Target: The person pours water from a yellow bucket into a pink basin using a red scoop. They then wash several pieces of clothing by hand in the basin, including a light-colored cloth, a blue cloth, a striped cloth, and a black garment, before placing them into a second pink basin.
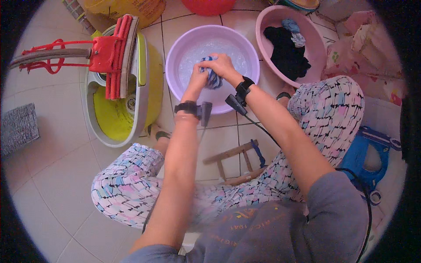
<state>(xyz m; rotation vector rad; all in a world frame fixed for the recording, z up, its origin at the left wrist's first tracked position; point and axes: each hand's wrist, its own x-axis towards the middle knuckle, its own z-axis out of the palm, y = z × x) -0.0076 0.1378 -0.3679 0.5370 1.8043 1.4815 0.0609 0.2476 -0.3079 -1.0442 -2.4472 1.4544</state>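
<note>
My left hand [198, 80] and my right hand [221, 65] meet over a round purple plastic basin [172, 70] holding water. Both are closed on a bunched blue-and-white cloth [214, 80], its lower part hanging below the fingers. Whether the cloth touches the water I cannot tell. Right of the purple basin stands a pink plastic basin [268, 49], with black cloth [284, 49], a blue cloth [290, 25] and a small white cloth [298, 39] in it.
At the left, a red sponge mop head [105, 54] lies across a grey-and-green mop bucket [88, 108]. A wooden frame [230, 156] is on the tiles between my legs. A blue plastic item [361, 161] lies at the right, a grey mat [19, 128] far left, a red container [209, 5] beyond the basin.
</note>
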